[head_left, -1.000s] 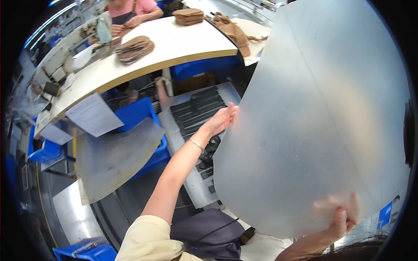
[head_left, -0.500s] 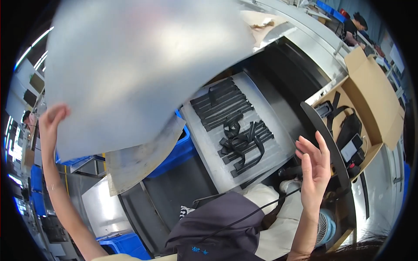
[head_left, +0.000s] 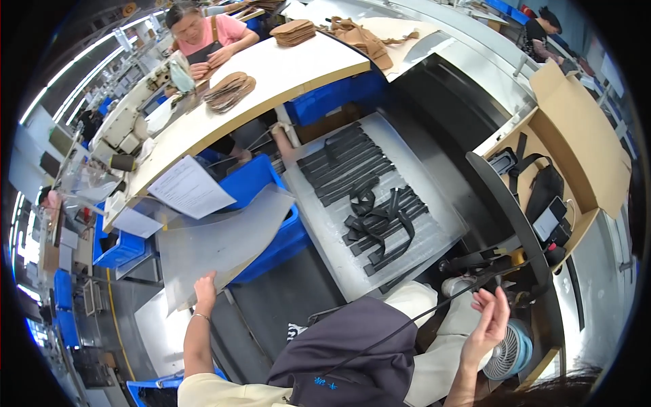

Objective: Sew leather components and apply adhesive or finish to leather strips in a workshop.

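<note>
My left hand (head_left: 205,292) is closed at the near edge of a curved, translucent plastic sheet (head_left: 217,234), which lies slanted over a blue bin (head_left: 268,251). At the lower right, my right hand (head_left: 489,320) has its fingers curled next to dark straps (head_left: 478,263); what its fingertips hold, if anything, is hard to make out. In front of me a pale board (head_left: 308,237) carries black strips (head_left: 346,163), laid side by side in its upper part and partly tangled lower down.
An open cardboard box (head_left: 576,163) with a phone and black straps stands right. Beyond, a person works at a white table (head_left: 319,61) bearing brown stacked pieces (head_left: 230,91). A paper sheet (head_left: 190,186) hangs at its edge. A small fan (head_left: 505,353) is beside my leg.
The large translucent sheet raised across the view has come down, uncovering the table and the person behind it. My left hand moved down and right; my right hand lowered and its fingers curled.
</note>
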Demonstrator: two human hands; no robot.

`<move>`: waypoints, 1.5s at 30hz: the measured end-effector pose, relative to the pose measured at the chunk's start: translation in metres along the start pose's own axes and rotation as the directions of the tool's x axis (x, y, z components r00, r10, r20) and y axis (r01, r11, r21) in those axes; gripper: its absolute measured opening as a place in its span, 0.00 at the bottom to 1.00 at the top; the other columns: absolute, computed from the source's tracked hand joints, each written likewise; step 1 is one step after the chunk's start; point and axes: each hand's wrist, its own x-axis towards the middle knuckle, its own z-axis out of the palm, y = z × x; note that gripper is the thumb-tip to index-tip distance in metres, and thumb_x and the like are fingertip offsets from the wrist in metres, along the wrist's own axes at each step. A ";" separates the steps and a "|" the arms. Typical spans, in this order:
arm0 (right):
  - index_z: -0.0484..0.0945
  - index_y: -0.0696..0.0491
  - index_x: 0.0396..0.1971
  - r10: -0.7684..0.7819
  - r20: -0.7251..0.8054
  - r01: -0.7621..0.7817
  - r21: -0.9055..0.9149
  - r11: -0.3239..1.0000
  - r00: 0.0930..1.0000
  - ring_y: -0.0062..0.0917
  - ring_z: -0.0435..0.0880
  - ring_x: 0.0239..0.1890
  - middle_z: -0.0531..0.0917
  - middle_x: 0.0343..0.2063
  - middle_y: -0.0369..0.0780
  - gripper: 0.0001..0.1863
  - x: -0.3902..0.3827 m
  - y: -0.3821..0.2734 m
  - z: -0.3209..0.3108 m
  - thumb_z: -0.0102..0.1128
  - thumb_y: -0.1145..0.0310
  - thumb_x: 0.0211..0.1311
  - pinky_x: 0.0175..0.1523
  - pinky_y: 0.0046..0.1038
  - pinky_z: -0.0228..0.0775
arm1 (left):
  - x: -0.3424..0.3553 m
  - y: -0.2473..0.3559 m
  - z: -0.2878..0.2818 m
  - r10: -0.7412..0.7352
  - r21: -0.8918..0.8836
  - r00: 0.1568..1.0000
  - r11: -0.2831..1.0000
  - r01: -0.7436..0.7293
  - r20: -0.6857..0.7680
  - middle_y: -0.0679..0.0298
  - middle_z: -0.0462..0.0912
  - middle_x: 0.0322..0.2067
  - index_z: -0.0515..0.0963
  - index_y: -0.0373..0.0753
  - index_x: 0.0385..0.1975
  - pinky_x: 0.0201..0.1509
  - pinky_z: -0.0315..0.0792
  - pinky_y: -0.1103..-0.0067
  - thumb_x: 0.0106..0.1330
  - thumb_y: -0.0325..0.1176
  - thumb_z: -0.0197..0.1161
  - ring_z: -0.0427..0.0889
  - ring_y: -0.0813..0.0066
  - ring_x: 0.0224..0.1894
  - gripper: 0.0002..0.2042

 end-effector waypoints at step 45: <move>0.69 0.63 0.49 0.699 0.379 -0.736 0.600 0.313 0.607 0.27 0.73 0.53 0.75 0.49 0.47 0.27 0.062 0.116 0.141 0.35 0.52 0.70 0.58 0.28 0.62 | 0.061 0.499 -0.087 0.563 -0.675 0.632 0.167 -0.718 -0.533 0.55 0.78 0.40 0.76 0.31 0.41 0.36 0.75 0.76 0.44 0.17 0.57 0.78 0.60 0.35 0.19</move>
